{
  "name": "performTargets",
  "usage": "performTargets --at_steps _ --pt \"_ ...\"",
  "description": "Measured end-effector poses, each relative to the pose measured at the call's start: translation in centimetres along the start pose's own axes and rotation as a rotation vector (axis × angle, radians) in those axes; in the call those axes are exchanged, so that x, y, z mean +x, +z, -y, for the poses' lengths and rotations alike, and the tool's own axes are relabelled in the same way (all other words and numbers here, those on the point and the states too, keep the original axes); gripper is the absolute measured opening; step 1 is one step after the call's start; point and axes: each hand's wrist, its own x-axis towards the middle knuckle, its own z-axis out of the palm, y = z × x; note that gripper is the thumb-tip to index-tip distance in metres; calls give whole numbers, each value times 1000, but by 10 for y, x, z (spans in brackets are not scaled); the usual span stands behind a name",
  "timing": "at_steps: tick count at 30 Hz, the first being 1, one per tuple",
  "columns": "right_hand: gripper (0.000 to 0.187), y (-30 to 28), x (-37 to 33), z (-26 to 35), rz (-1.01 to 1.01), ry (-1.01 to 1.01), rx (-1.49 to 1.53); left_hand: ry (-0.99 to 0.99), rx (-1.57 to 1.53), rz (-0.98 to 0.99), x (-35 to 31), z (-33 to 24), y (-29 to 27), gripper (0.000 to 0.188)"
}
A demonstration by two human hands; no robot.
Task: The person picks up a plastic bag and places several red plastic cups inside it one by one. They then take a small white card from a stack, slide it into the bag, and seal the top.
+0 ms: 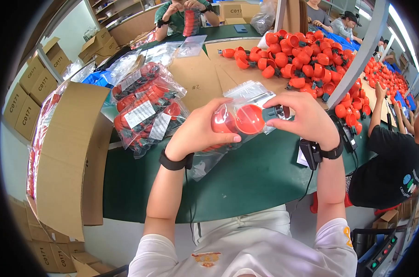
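Across the centre of the view, spreading toward 6 o'clock, is a green surface (218, 198). At 9 o'clock stands a brown carton (64, 157). Loose red cups (304, 57) are heaped at 2 o'clock, probably for easy reach. Filled bags (140, 114) lie piled at 10 o'clock, seemingly kept apart from the loose heap. Near the centre, the left hand (195, 127) has its grip pinching a clear bag (205, 162) with red contents, likely to steady it. The right hand (306, 115) has its grip pinching 1 red cup (249, 119) by its narrow end, presumably the easier hold. That cup is just off centre toward 2 o'clock, overlapping the bag; whether it is inside, I cannot tell. Its long axis runs nearly level: hollow bowl toward 9 o'clock, opening facing the viewer, dark fitting (271, 113) pointing toward 3.
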Motion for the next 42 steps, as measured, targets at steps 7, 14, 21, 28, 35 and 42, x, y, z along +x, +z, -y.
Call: performTargets --at_steps 7,14,21,28,35,42 --pt "31 37 12 -21 -24 338 817 23 -121 -73 4 4 14 80" --pt "21 30 29 -8 38 458 418 31 -199 -295 9 11 26 73" --pt "25 30 28 -13 -229 -182 -3 58 -398 -343 19 24 44 71" --pt "19 44 24 -37 59 -154 -164 28 -556 -289 23 69 98 67" --pt "14 63 15 -51 80 -223 -105 -20 -494 -255 21 72 109 79" --pt "16 61 26 -36 308 -151 -12 26 -478 -260 19 71 108 80"
